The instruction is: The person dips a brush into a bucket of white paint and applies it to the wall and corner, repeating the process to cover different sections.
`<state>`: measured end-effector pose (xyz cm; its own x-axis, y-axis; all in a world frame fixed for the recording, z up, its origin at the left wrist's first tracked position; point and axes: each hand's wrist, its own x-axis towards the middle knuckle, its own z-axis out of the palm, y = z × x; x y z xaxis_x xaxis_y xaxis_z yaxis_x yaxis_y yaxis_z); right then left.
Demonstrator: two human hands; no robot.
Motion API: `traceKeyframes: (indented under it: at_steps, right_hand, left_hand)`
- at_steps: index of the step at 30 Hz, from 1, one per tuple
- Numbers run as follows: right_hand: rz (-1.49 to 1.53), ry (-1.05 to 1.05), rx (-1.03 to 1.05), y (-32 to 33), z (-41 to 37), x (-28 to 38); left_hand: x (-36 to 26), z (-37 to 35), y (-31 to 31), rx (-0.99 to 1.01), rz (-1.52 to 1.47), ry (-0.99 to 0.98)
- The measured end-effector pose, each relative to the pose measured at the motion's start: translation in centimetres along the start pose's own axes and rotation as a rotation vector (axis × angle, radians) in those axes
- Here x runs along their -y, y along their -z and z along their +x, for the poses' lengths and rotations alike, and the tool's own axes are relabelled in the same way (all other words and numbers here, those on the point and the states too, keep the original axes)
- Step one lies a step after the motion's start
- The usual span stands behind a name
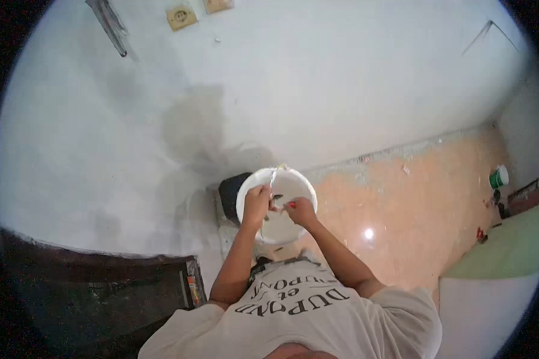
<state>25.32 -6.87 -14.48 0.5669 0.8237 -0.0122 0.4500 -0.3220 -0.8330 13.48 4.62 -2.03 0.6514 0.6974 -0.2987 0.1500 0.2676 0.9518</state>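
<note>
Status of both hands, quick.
Left hand: looks closed above the bucket; what it grips cannot be told.
Right hand: closed on a small red thing, too small to identify.

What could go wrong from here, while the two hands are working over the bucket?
Dropping: the right hand holds a small red item over the open bucket, so a slip could send it inside.

Pinching or nicking: the left hand is very near the right, so fingers might get caught; whether anything there is sharp is too small to tell.
</note>
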Motion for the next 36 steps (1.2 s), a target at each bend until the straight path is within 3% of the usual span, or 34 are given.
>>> traceKeyframes:
  at_steps: [1,4,6,10,13,22,25,27,30,34,36]
  right_hand:
    - [0.270,-0.227,0.065,3.2,-1.6,2.0]
    - [0.476,-0.323,-0.011,5.0,-3.3,1.5]
    - [0.820,-0.537,-0.036,6.1,-4.3,0.6]
    - [0.879,-0.471,-0.114,8.1,-7.1,0.4]
    - [0.664,-0.123,-0.275,9.5,-7.7,0.9]
    - [0.260,0.186,-0.430,16.3,-11.4,4.4]
    - [0.444,0.138,-0.457,17.0,-13.7,5.9]
    - [0.717,-0.105,-0.464,16.9,-15.0,5.9]
    - [0.928,-0.208,-0.490,16.6,-15.1,6.5]
    - [1.182,-0.209,-0.466,15.5,-16.4,5.0]
    - [1.405,-0.190,-0.326,15.6,-17.6,4.9]
  left_hand:
    - [-0.1,-1.0,-1.1,-0.025,0.022,-0.004]
    - [0.3,-1.7,-1.0,-0.052,0.003,-0.002]
    - [0.0,-1.8,-1.1,-0.053,-0.030,0.005]
    - [-1.1,-2.9,-1.6,-0.101,-0.062,-0.058]
    - [-3.2,-4.7,-2.5,-0.093,-0.120,-0.061]
    - [-10.6,-11.6,-5.4,-0.033,-0.154,-0.226]
    - [-11.8,-13.7,-6.1,-0.022,-0.137,-0.242]
    - [-12.2,-15.0,-6.3,0.009,-0.094,-0.260]
    - [-12.8,-13.2,-4.7,0.071,-0.070,-0.266]
    - [-12.5,-11.8,-3.4,0.152,-0.138,-0.224]
    - [-12.3,-11.4,-3.3,0.200,-0.188,-0.222]
